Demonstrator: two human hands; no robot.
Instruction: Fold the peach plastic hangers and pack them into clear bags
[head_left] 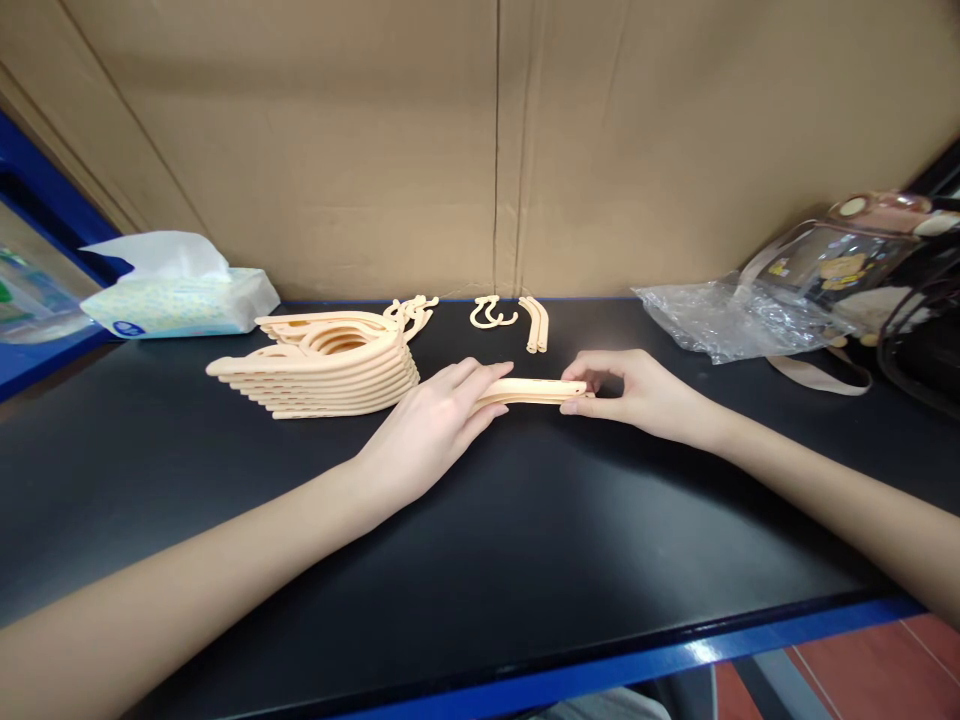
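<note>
Both hands hold one peach plastic hanger piece (534,390) flat, just above the black table (480,540). My left hand (435,420) grips its left end with the fingers laid over it. My right hand (637,392) pinches its right end between thumb and fingers. Left of my left hand lies a stack of several peach hangers (330,368), close to it but apart. Behind the held piece lie loose hooks (491,314) and two curved arm pieces (537,324).
A tissue pack (176,295) sits at the back left. Crumpled clear plastic (720,318) and a clear bag with a strap (847,270) lie at the back right. A cardboard wall (495,140) closes the back. The table's blue front edge (675,660) runs below.
</note>
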